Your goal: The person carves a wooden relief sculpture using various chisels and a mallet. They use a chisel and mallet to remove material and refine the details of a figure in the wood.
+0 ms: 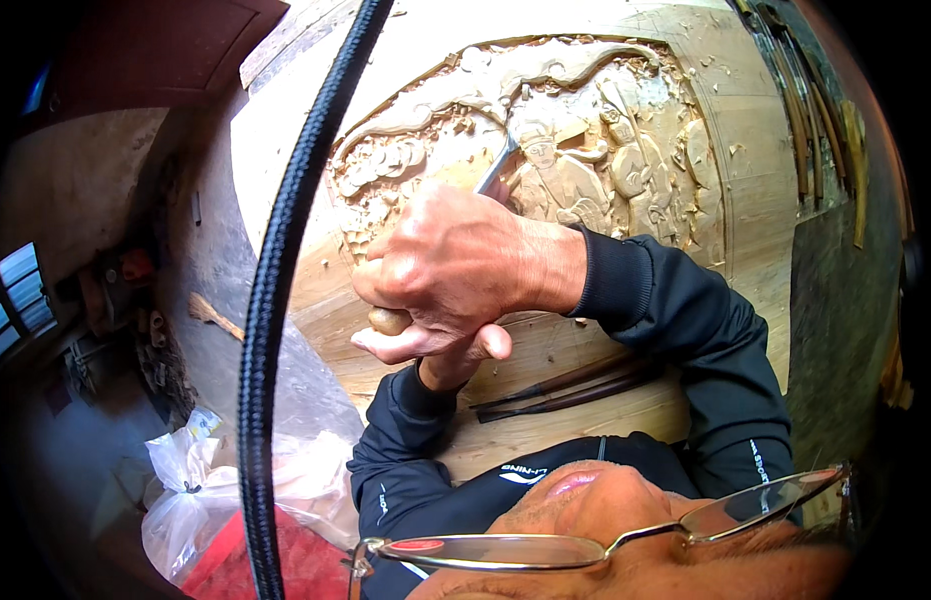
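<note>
Both hands grip one carving chisel over a large pale wooden relief panel [745,200] carved with figures and foliage. My right hand [455,260] wraps over the top of the chisel's handle; the black-sleeved forearm comes in from the right. My left hand [455,355] sits under it, mostly hidden, with its thumb showing. The round wooden handle end [388,320] pokes out at the left of the fists. The chisel's metal blade [495,165] points up into the carving, next to a carved figure [550,180]. Wood chips lie across the relief.
Two dark-handled chisels [570,388] lie on the panel near my chest. More tools [805,120] line the panel's right edge. A black braided cable [285,250] hangs across the left. Clear plastic bags [195,490] and red cloth [305,560] sit lower left. Spectacles [585,548] fill the bottom.
</note>
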A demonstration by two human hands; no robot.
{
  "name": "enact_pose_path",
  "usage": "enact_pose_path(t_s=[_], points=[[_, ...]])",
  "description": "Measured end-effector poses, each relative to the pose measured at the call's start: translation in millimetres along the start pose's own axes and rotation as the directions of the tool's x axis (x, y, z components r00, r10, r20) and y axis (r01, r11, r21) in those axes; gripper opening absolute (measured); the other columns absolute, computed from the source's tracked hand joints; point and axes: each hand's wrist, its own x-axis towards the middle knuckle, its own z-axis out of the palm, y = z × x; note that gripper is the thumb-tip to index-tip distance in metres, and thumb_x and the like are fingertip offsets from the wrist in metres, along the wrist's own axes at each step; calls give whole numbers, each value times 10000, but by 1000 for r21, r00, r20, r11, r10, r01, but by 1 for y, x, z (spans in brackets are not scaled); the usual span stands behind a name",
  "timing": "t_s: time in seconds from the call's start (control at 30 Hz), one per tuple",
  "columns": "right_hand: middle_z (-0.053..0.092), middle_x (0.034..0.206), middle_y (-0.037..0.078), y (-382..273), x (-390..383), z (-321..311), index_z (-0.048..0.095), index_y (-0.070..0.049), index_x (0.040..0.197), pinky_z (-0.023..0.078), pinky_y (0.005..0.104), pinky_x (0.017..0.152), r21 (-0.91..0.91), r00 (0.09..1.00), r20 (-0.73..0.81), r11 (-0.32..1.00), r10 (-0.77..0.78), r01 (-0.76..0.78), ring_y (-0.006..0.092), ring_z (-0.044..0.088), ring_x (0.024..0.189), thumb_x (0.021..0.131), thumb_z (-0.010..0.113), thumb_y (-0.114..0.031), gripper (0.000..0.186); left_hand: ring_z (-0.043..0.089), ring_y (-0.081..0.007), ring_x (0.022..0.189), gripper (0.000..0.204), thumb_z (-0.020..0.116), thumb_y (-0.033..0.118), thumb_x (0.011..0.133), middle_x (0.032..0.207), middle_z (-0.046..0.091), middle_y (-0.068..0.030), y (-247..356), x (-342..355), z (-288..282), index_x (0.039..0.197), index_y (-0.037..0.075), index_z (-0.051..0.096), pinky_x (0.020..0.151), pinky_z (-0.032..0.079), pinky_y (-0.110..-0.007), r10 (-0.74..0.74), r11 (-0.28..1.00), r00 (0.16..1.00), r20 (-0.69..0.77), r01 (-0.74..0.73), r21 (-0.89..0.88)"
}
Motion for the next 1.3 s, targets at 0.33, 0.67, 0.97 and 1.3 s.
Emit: enact_pose_path(t_s=[0.33, 0.67, 0.97, 1.3], points=[[642, 644, 97, -28, -4, 0, 633, -46, 758, 567, 462, 507, -153, 983, 176, 985, -51, 78, 280, 700, 540, 998, 656, -570, 577, 552, -180, 1392, 1164, 882, 645, 702, 1470, 583, -64, -4, 11, 3, 1563, 8, 426, 1176, 486, -411, -15, 1000, 1000, -22, 15, -24], [649, 648, 112, -15, -3, 1, 637, -65, 709, 584, 453, 542, -20, 979, 201, 1000, 21, -17, 326, 715, 574, 940, 711, -588, 577, 556, -176, 1394, 1109, 921, 578, 702, 1454, 610, -56, -3, 10, 4, 1546, 30, 454, 1188, 476, -412, -62, 996, 996, -65, 58, -65], [671, 593, 165, -10, -2, 2, 755, -73, 634, 619, 473, 616, 17, 978, 195, 997, 74, -79, 358, 742, 618, 903, 696, -588, 583, 560, -172, 1397, 1063, 957, 517, 703, 1440, 633, -48, 2, 4, -1, 1531, 50, 480, 1200, 467, -413, -102, 991, 991, -84, 95, -90], [638, 597, 119, -2, -2, -9, 612, -72, 642, 568, 447, 545, 100, 993, 118, 995, -24, 12, 346, 691, 561, 892, 752, -537, 547, 564, -168, 1399, 1018, 997, 449, 704, 1425, 660, -40, 4, 1, -6, 1514, 73, 508, 1213, 456, -414, -137, 988, 989, -48, 132, -83]])
